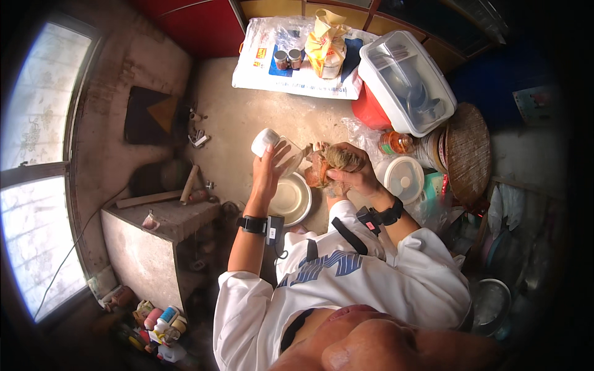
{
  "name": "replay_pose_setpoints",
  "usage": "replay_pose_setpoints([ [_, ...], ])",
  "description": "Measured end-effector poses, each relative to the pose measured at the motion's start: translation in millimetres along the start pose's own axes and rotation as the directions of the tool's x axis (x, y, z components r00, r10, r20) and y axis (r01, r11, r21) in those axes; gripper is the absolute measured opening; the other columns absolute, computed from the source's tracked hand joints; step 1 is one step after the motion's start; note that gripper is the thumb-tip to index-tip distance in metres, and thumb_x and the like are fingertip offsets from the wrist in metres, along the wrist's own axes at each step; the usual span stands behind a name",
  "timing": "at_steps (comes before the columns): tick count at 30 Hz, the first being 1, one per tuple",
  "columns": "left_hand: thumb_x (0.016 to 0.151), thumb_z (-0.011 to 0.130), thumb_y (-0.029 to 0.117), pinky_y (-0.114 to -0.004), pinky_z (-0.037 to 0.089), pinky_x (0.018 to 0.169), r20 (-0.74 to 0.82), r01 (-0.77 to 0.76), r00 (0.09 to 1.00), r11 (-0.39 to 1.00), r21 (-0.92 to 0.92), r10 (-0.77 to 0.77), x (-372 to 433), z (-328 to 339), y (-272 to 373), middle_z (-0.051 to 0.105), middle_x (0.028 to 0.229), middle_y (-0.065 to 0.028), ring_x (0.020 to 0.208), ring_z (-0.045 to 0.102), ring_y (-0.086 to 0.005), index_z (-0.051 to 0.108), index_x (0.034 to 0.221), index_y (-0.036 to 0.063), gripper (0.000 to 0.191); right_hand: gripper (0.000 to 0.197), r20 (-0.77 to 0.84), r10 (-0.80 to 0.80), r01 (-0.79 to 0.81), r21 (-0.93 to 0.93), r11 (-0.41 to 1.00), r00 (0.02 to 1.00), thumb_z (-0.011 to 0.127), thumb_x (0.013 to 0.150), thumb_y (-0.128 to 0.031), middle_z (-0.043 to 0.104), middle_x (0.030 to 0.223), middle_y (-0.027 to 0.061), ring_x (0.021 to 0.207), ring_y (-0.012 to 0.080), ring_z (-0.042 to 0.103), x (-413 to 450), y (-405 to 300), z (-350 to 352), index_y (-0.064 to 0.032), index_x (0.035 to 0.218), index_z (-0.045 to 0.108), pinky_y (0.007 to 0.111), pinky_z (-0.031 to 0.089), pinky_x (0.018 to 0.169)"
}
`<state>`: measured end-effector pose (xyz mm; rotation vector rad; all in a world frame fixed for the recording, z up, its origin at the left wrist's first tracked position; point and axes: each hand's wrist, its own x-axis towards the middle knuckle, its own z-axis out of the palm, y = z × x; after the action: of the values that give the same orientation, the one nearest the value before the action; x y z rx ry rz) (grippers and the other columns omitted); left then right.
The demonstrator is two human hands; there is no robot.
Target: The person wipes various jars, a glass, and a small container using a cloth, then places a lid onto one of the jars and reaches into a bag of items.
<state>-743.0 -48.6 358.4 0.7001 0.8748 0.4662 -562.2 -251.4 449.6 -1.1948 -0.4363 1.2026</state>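
Observation:
My left hand (269,169) grips a clear container (291,156) with a white round lid or base (265,142); it is held tilted above the floor. In my right hand (361,175) is a brownish, rough-textured bundle (341,159), perhaps a cloth or scrubber, with a reddish-brown flap (318,171) hanging on its left side. The bundle is close to the container's right end; whether they touch cannot be told. Below my hands, a pale round basin (304,208) with a white rim sits on the floor, partly hidden by my left forearm.
Two small lidded jars (287,60) and a yellow bag (326,48) stand on a white printed sack (253,76). To the right are a lidded plastic dish box (434,116), an orange bottle (397,143), a round lidded tub (403,181) and a round wooden board (468,157). A concrete bench (139,250) stands left.

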Motion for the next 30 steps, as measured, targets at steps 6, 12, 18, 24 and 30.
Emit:
replay_pose_setpoints([
  [6, 0.081, 0.084, 0.03, -0.035, 0.052, 0.091, -0.236, -0.045, 0.956, 0.882, 0.469, 0.174, 316.0, -27.0, -2.7, 0.068, 0.112, -0.0072, 0.105, 0.063, -0.0174, 0.061, 0.125, 0.0024, 0.057, 0.041, -0.093, 0.138, -0.146, -0.077, 0.986, 0.986, 0.075, 0.08, 0.0, 0.07, 0.108, 0.0079, 0.099, 0.0134, 0.066, 167.3, -2.1, -122.4, 0.0027, 0.118, 0.062, 0.027, 0.051, 0.09],
  [12, 0.071, 0.088, 0.028, -0.035, 0.052, 0.092, -0.148, -0.106, 0.868, 0.469, 0.877, 0.475, 594.0, -87.4, -55.4, 0.066, 0.116, -0.0132, 0.103, 0.065, -0.0217, 0.06, 0.123, -0.0021, 0.067, 0.041, -0.212, 0.328, -0.351, -0.078, 0.933, 0.92, 0.075, 0.077, 0.003, 0.069, 0.106, 0.008, 0.098, 0.0119, 0.064, 299.0, 3.9, -209.3, 0.0023, 0.117, 0.062, 0.026, 0.05, 0.088],
  [18, 0.066, 0.089, 0.014, -0.035, 0.051, 0.094, -0.214, -0.214, 0.866, 0.721, 0.659, 0.453, 718.2, -57.0, -71.2, 0.061, 0.12, -0.0138, 0.11, 0.061, -0.022, 0.055, 0.128, -0.002, 0.072, 0.045, -0.278, 0.371, -0.428, -0.182, 0.885, 0.886, 0.077, 0.074, 0.001, 0.067, 0.106, 0.0071, 0.1, 0.0133, 0.062, 361.6, 42.0, -268.1, 0.0026, 0.116, 0.062, 0.029, 0.049, 0.092],
  [24, 0.064, 0.088, 0.002, -0.032, 0.05, 0.096, -0.15, -0.327, 0.86, 0.752, 0.572, 0.488, 753.5, -65.7, -82.9, 0.06, 0.117, -0.0099, 0.109, 0.061, -0.0203, 0.044, 0.138, 0.001, 0.086, 0.043, -0.204, 0.388, -0.428, -0.212, 0.879, 0.899, 0.078, 0.075, 0.002, 0.067, 0.105, 0.0068, 0.1, 0.0122, 0.061, 388.1, 29.6, -259.2, 0.0018, 0.116, 0.063, 0.028, 0.049, 0.091],
  [30, 0.061, 0.089, -0.001, -0.035, 0.045, 0.106, -0.174, -0.232, 0.9, 0.776, 0.586, 0.4, 746.6, -68.8, -82.7, 0.049, 0.134, -0.0164, 0.125, 0.052, -0.0259, 0.029, 0.148, 0.0005, 0.106, 0.045, -0.14, 0.393, -0.417, -0.28, 0.865, 0.909, 0.08, 0.075, 0.001, 0.067, 0.105, 0.0072, 0.1, 0.0118, 0.061, 384.3, 31.5, -258.7, 0.0019, 0.117, 0.063, 0.028, 0.049, 0.091],
])
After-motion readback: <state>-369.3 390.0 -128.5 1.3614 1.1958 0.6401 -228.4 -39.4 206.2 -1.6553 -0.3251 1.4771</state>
